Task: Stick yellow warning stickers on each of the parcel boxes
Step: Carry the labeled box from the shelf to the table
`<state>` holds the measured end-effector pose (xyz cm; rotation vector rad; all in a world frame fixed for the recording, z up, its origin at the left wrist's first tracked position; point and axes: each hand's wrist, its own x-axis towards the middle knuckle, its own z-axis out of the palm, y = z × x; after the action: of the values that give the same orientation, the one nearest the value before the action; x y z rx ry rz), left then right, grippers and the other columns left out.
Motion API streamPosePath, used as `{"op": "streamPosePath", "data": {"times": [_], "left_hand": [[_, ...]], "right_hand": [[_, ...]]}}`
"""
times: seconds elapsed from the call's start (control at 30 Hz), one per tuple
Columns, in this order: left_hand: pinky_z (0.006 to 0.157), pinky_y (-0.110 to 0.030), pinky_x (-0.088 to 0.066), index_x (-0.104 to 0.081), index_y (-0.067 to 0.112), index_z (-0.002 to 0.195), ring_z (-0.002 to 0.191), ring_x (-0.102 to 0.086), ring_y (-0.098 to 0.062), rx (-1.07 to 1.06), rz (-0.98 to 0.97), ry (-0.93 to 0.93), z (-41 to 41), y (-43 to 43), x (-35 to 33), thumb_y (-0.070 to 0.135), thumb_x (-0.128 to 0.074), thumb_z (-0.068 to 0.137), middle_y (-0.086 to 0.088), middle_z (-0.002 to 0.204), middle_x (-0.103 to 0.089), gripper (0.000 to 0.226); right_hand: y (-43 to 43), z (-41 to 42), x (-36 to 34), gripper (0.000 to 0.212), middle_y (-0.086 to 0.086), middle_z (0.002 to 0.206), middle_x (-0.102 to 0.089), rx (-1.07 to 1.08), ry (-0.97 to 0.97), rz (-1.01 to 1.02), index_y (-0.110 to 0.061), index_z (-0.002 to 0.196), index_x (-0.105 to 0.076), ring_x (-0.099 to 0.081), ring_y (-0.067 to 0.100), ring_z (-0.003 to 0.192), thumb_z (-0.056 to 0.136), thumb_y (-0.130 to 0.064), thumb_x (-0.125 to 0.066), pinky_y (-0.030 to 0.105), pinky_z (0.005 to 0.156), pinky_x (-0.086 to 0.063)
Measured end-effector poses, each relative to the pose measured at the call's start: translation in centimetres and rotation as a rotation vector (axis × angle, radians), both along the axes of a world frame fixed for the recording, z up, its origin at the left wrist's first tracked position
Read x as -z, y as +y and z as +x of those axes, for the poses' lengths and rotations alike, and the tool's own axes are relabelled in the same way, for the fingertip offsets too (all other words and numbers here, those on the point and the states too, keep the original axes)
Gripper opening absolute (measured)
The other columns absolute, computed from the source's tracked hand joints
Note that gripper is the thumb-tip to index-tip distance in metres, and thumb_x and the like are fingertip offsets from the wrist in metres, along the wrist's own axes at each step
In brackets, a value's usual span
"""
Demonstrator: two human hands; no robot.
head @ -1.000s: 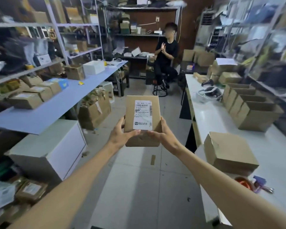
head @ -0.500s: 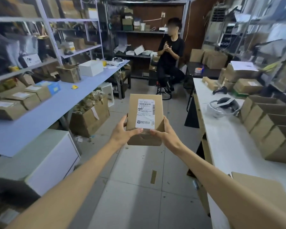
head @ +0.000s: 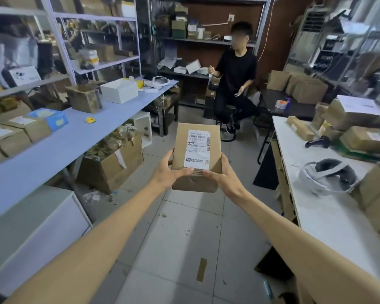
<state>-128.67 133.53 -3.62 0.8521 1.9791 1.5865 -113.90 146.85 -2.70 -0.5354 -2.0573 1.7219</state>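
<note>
Parcel box (head: pixel 196 157) between both hands.

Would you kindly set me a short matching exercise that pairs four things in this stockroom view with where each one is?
Things:
1. parcel box
2. headset
3. yellow sticker
4. tape roll

Places:
A. on the dark desk at the back
B. on the blue bench at the left
C. held between the left hand and right hand
D. on the white table at the right

Pairs: 1-C, 2-D, 3-B, 4-A
</note>
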Motion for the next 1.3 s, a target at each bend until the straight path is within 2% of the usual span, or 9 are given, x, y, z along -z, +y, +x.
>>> {"op": "streamPosePath", "data": {"times": [0.13,0.2,0.3,0.43,0.6,0.9,1.03,1.2,1.3], "left_hand": [[0.100,-0.041,-0.047,-0.039,0.027,0.140,0.120,-0.054,-0.021,-0.029,0.017,-0.037,-3.8,4.9,0.1,0.022,-0.084,0.070,0.006,0.120,-0.058,0.083],[0.100,-0.042,-0.048,-0.039,0.029,0.139,0.120,-0.055,-0.020,-0.049,0.006,-0.045,-5.8,7.0,0.5,0.028,-0.086,0.066,0.006,0.123,-0.060,0.087],[0.100,-0.038,-0.046,-0.035,0.030,0.143,0.120,-0.052,-0.017,-0.124,-0.009,-0.044,-8.6,9.5,0.9,0.030,-0.086,0.066,0.009,0.126,-0.055,0.092],[0.090,-0.027,-0.042,-0.034,0.028,0.145,0.115,-0.051,-0.013,-0.306,-0.013,-0.012,-12.2,11.3,1.6,0.025,-0.084,0.070,0.007,0.131,-0.055,0.090],[0.097,-0.030,-0.043,-0.034,0.027,0.146,0.117,-0.053,-0.012,-0.502,-0.017,-0.047,-16.2,11.4,1.7,0.029,-0.085,0.069,0.008,0.133,-0.056,0.093],[0.102,-0.037,-0.046,-0.041,0.028,0.141,0.113,-0.058,-0.010,-0.799,-0.031,-0.063,-25.1,6.5,2.7,0.030,-0.087,0.064,0.010,0.123,-0.063,0.090],[0.101,-0.042,-0.047,-0.039,0.028,0.141,0.113,-0.059,-0.014,-0.912,-0.035,-0.083,-30.8,2.9,4.0,0.036,-0.087,0.060,0.006,0.127,-0.061,0.095],[0.083,-0.026,-0.051,-0.036,0.028,0.143,0.106,-0.062,-0.018,-0.959,-0.025,-0.116,-37.8,-0.8,4.6,0.029,-0.086,0.066,0.000,0.117,-0.066,0.092],[0.077,-0.022,-0.045,-0.035,0.030,0.143,0.108,-0.056,-0.015,-1.005,-0.023,-0.100,-41.5,-2.8,4.5,0.029,-0.084,0.070,0.003,0.119,-0.061,0.088]], "right_hand": [[5.6,-4.8,0.5,0.066,-0.007,0.130,-0.056,-0.023,-0.026,0.002,-0.025,0.137,-0.033,-0.053,0.007,0.118,0.083,-0.014,-0.069,0.027,0.098,-0.043],[8.0,-7.0,0.9,0.068,-0.010,0.129,-0.055,-0.036,-0.037,0.008,-0.027,0.137,-0.033,-0.052,0.006,0.118,0.080,-0.021,-0.071,0.026,0.098,-0.043],[11.2,-11.0,1.3,0.060,-0.018,0.121,-0.055,-0.103,-0.032,-0.007,-0.027,0.132,-0.035,-0.053,-0.002,0.111,0.084,-0.013,-0.069,0.018,0.089,-0.045],[14.6,-17.1,2.3,0.071,-0.011,0.128,-0.057,-0.251,-0.058,0.032,-0.024,0.137,-0.036,-0.054,0.009,0.118,0.075,-0.028,-0.071,0.031,0.099,-0.045],[16.6,-24.7,1.7,0.067,-0.010,0.127,-0.057,-0.430,-0.075,0.044,-0.024,0.138,-0.036,-0.053,0.009,0.117,0.080,-0.019,-0.070,0.027,0.096,-0.044],[12.6,-39.7,3.5,0.064,-0.009,0.125,-0.058,-0.714,-0.078,0.015,-0.025,0.139,-0.036,-0.057,0.008,0.112,0.085,-0.009,-0.067,0.023,0.091,-0.047],[9.0,-46.8,4.3,0.057,-0.011,0.118,-0.058,-0.784,-0.085,0.020,-0.029,0.130,-0.038,-0.058,0.003,0.103,0.086,-0.006,-0.065,0.013,0.078,-0.050],[5.2,-54.8,5.0,0.059,-0.004,0.122,-0.060,-0.824,-0.126,0.009,-0.021,0.136,-0.039,-0.060,0.006,0.103,0.085,-0.005,-0.066,0.012,0.071,-0.051],[3.2,-59.5,4.8,0.057,-0.012,0.116,-0.061,-0.859,-0.125,0.032,-0.027,0.129,-0.042,-0.060,0.010,0.107,0.082,-0.011,-0.069,0.023,0.084,-0.054]]}}
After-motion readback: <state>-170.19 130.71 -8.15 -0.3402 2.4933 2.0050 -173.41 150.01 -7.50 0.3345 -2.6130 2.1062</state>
